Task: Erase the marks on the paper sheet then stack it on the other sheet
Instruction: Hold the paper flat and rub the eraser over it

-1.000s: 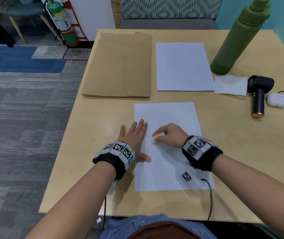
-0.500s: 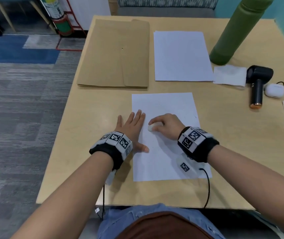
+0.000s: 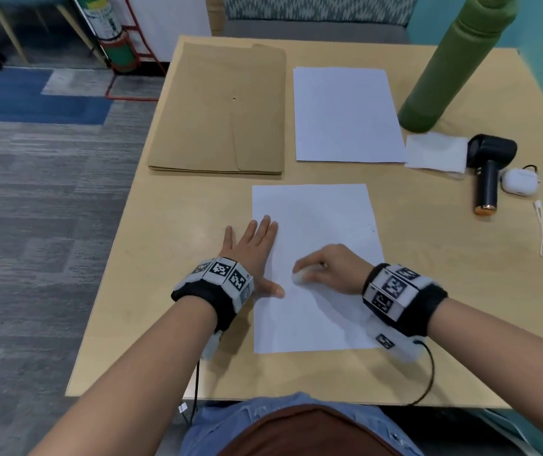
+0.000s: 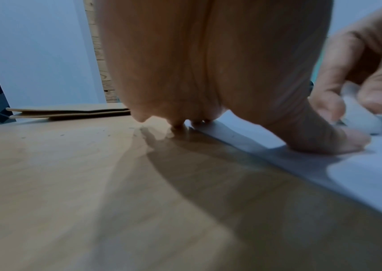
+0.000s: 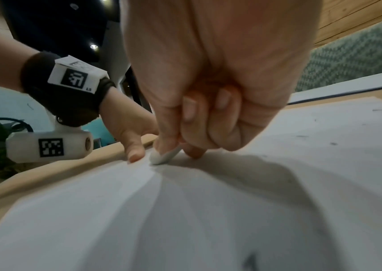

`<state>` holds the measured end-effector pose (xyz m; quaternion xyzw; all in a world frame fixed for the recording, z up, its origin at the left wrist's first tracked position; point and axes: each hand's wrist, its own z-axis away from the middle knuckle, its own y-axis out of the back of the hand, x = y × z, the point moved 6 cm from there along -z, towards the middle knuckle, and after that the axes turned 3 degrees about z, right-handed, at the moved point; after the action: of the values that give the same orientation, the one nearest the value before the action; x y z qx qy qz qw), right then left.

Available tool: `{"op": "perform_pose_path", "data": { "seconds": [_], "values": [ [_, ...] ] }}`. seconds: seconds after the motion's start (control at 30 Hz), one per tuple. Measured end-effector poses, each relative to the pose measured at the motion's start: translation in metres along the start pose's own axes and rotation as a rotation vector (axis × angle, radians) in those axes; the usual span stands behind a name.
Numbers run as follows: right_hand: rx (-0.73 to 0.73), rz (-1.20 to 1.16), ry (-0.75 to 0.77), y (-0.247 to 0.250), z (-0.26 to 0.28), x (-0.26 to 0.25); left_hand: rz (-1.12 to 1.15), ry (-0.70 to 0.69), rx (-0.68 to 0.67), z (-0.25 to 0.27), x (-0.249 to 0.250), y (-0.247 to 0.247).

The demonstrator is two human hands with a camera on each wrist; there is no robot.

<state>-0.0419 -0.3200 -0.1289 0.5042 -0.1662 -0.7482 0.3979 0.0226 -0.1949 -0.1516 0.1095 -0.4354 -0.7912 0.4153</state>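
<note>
Marked white paper sheet (image 3: 313, 225) lies at the counter's (image 3: 165, 258) near edge. Right hand (image 3: 332, 269) pinches a small white eraser (image 5: 165, 155); left hand (image 3: 250, 248) lies flat, pinning the sheet's left edge. Risk: hard strokes may buckle or tear it.

Office: carpet tiles (image 3: 49, 225), fire extinguisher (image 3: 109, 28), manila envelopes (image 3: 224, 110).

On each of my bare forearms I wear a thick black fabric wristband (image 3: 421, 311) ringed with white blocks printed with black square codes (image 3: 220, 269); a white camera pod (image 5: 48, 147) with its own code hangs beneath, trailing a thin black cable (image 3: 429, 370), above my blue denim lap
</note>
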Motion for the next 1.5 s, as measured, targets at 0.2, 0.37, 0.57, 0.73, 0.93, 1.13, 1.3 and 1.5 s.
{"op": "perform_pose_path", "data": {
  "seconds": [0.2, 0.37, 0.57, 0.73, 0.93, 1.13, 1.3, 1.5],
  "values": [
    [0.073, -0.002, -0.007, 0.016, -0.019, -0.007, 0.002, -0.005, 0.005, -0.002, -0.001, 0.001],
    [0.201, -0.114, -0.035, 0.01, -0.012, -0.005, -0.01, -0.007, 0.01, -0.001, -0.001, 0.0],
    [-0.134, 0.088, 0.0, -0.004, 0.004, -0.002, -0.008, -0.007, 0.004, -0.002, -0.001, -0.001],
    [0.249, -0.069, -0.084, 0.029, -0.03, -0.006, -0.002, -0.009, -0.006, -0.003, -0.002, -0.002],
    [-0.07, 0.074, 0.012, -0.004, 0.005, 0.001, -0.009, -0.006, -0.006, -0.002, -0.002, -0.002],
    [0.129, 0.015, -0.035, 0.022, -0.023, -0.005, -0.013, -0.011, -0.007, -0.003, -0.002, -0.001],
    [0.171, -0.03, -0.012, 0.01, -0.013, 0.001, -0.024, -0.004, -0.01, 0.0, -0.001, 0.0],
    [-0.054, -0.001, -0.029, -0.003, 0.018, 0.013, 0.004, 0.007, -0.031, 0.001, 0.001, 0.004]
  ]
}}
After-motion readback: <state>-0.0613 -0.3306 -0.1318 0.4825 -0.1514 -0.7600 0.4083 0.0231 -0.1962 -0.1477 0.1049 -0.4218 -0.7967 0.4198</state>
